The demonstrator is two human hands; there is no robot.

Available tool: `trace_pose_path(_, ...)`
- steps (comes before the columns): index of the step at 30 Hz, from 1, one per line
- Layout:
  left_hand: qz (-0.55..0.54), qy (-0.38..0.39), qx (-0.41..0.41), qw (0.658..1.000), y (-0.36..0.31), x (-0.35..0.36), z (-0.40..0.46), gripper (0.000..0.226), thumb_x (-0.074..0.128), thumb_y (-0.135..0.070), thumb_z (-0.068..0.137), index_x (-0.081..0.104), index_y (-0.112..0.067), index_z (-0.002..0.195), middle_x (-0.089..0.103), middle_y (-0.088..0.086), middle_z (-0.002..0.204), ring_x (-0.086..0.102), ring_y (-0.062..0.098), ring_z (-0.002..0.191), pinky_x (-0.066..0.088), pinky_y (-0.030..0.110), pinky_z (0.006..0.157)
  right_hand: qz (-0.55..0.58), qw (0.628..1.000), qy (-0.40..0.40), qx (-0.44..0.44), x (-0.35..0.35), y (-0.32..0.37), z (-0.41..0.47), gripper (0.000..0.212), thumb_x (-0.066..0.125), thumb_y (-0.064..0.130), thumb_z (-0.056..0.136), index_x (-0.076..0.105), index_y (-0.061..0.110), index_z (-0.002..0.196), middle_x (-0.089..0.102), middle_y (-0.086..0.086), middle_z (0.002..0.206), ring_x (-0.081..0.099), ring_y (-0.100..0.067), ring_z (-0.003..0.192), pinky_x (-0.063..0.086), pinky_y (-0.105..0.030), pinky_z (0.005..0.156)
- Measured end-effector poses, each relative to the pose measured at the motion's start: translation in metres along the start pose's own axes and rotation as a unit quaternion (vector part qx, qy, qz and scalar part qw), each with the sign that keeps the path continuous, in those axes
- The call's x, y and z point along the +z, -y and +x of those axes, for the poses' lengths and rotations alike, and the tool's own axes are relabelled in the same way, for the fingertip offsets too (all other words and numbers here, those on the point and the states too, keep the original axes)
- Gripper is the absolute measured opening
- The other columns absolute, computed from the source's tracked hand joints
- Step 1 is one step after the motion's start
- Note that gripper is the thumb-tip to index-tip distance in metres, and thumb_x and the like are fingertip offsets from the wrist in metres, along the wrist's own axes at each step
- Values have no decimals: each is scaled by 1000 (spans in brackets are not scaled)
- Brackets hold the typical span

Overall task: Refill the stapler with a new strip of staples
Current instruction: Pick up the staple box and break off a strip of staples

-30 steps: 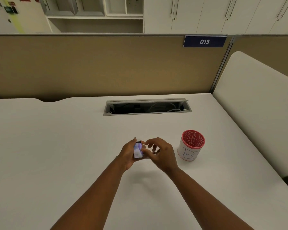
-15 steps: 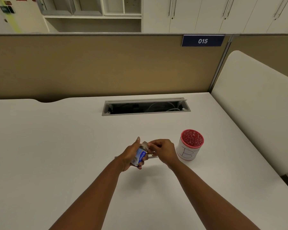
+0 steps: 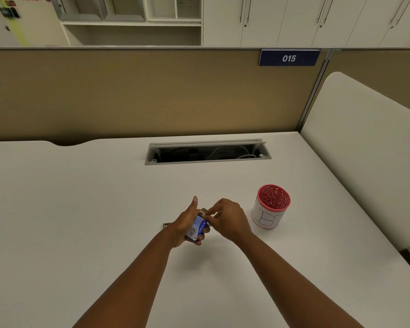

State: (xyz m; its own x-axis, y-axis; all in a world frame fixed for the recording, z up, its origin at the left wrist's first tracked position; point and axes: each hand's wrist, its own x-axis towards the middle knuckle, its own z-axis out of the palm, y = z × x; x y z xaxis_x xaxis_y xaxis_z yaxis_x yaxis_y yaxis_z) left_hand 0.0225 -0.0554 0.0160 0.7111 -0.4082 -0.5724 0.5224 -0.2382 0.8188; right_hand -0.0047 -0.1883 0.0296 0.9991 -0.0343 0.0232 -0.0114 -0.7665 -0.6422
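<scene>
Now the left hand (image 3: 185, 227) is wrapped around a small blue staple box (image 3: 197, 229), thumb up, above the tabletop (image 3: 81, 209). Right hand (image 3: 227, 220) meets it at 3 o'clock, fingers (image 3: 210, 213) pinching the grey inner tray (image 3: 203, 211) poking from the box's top. A bit of metal (image 3: 166, 225), perhaps the stapler, peeks out at 9 o'clock behind the left wrist. Red-rimmed cup (image 3: 270, 207) stands well off at 3 o'clock.

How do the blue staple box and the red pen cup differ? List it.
The blue staple box is small, flat-sided, tilted and held in the left hand; the red pen cup is larger, round, upright and untouched on the desk. The cup bears a handwritten B. Both are open on top.
</scene>
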Motion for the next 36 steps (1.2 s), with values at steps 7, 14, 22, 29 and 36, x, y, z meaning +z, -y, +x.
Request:
trace_pose_path(7,41,27,-4,999,4,0,1,74,-1,-63,87,58,-18,79,59,4,65,54,7,42,48,21,52,-66,997,20,-22,1,5,1,20,63,25,83,70,11,96,66,-8,105,63,-21,87,39,-24,64)
trace_pose_path(14,11,39,-3,999,5,0,2,77,-1,-65,85,58,-16,79,63,-1,53,53,9,41,47,19,47,-71,997,15,-34,1,5,0,21,59,23,85,64,5,95,62,-13,104,60,-25,85,38,-24,66)
trace_pose_path(22,-32,38,-2,999,4,-4,0,70,4,-60,90,59,-16,81,56,5,65,49,9,42,44,18,44,17,998,-6,-56,0,2,1,15,59,18,84,62,5,91,62,-10,104,61,-21,81,46,-24,68)
trace_pose_path(29,-67,-49,9,996,6,-6,1,54,27,-54,93,61,-16,76,57,4,50,46,11,35,41,15,39,263,962,-36,62,-7,0,3,9,64,5,77,62,10,69,66,-7,73,68,-12,60,52,-10,50)
trace_pose_path(36,-88,-79,21,993,4,-7,0,38,34,-24,92,62,-11,70,56,-1,37,46,9,30,43,15,36,371,922,28,103,-6,-9,-1,19,61,0,79,63,12,65,65,-8,66,69,-15,60,57,-21,56)
